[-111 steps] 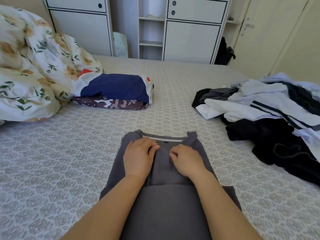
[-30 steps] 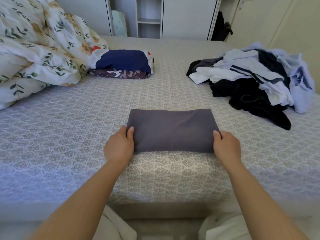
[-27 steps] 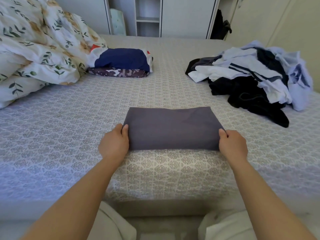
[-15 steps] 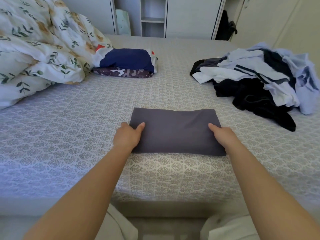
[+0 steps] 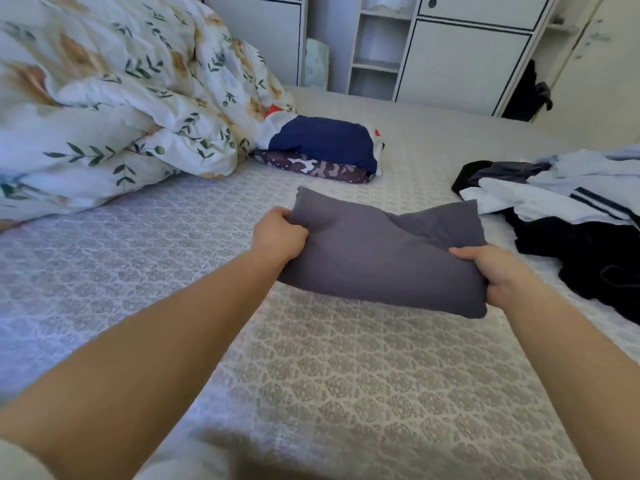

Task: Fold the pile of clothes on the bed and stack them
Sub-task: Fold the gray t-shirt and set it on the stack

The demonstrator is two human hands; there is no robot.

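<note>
Bed (image 5: 346, 393) — folded grey shirt (image 5: 381, 258) lifted.
My left hand (image 5: 278, 237) and right hand (image 5: 491, 271) pinch its ends — folded stack (image 5: 322, 150) beyond.

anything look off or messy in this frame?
Nothing damaged or spilled. The folded grey garment, held up by the left hand and right hand, sags and creases in the middle. The pile of clothes on the right is still a jumble. The folded stack looks tidy.

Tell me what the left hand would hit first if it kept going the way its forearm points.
Probably the folded stack beside the floral duvet; the left hand, gripping the folded grey garment, aims up-right over bare bedspread. Depth is unclear.
</note>
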